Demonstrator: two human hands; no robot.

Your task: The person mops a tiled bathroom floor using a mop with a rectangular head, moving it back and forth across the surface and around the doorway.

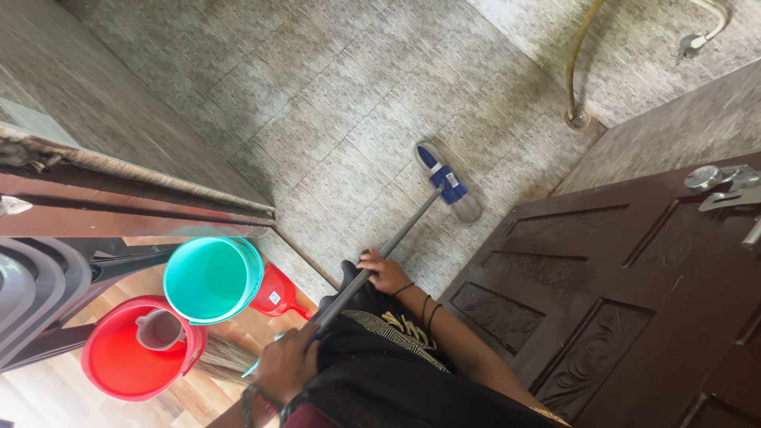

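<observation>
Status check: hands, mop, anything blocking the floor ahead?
Both hands shut on mop handle: right hand higher, left hand lower. Mop head flat on tiles. Open door close right.

Soft, even daylight fills the tiled floor (333,119), with faint shadows only. The bottom-left corner is washed out by glare. Edges bend from wide-angle distortion, and the top right looks slightly blurred.
</observation>
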